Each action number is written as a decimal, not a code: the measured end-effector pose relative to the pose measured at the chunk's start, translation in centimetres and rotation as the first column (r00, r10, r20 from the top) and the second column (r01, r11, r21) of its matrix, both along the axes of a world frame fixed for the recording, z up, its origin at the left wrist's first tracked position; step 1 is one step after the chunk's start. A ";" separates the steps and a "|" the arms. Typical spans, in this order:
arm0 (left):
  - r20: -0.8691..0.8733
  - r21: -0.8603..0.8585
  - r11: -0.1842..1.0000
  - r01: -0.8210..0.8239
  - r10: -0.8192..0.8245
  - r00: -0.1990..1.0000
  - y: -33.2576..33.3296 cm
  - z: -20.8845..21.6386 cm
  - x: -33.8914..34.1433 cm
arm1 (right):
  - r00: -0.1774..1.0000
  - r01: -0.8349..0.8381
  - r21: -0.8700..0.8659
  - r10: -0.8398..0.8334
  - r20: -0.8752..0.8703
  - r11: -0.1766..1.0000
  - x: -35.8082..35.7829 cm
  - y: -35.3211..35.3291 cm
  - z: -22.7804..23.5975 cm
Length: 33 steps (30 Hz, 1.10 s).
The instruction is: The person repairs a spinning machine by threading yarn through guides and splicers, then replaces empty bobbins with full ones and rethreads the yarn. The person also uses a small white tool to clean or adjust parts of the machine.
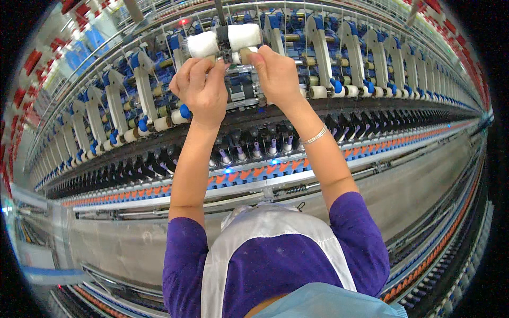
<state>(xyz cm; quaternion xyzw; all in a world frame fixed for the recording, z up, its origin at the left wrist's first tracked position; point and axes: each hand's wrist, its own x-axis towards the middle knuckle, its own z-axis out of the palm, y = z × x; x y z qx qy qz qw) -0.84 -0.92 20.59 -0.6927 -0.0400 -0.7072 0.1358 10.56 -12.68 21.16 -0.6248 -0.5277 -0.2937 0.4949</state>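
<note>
Both my arms reach forward to a raised pressure arm (223, 37) on a spinning frame. Two thick white fluffy rollers (245, 35) sit at its upper end, one on each side. Just beneath them is a smaller pair of tan-and-white rollers (247, 54). My right hand (277, 74) is closed, its thumb and fingers pinching the right end of this pair. My left hand (202, 87) is closed too, fingers curled at the pair's left end, partly hiding it. Below my hands shows a grey metal part (244, 91) of the drafting section.
More pressure arms (319, 50) with blue parts line both sides. Under them run white rollers (318, 92), then upright purple-tipped spindles (257, 148) and an orange-and-blue strip (254, 174). A metal rail (297, 189) crosses before my body. Another machine row (424, 270) lies behind me.
</note>
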 end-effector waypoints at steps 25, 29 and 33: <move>0.717 -0.654 -0.475 0.588 -0.638 0.282 -6.3 -2.5 -0.3 | 0.792 -0.494 0.213 0.537 -0.289 0.843 1.0 1.0 -2.4; 0.452 -0.891 -0.373 0.257 -0.775 0.441 -5.9 -3.6 -2.6 | 0.695 -0.550 0.215 0.585 -0.418 0.807 1.0 0.5 -2.0; 0.650 -0.712 -0.472 0.521 -0.724 0.232 -1.8 -2.6 -1.5 | 0.502 -0.572 0.261 0.583 -0.638 0.778 2.9 -0.3 -0.9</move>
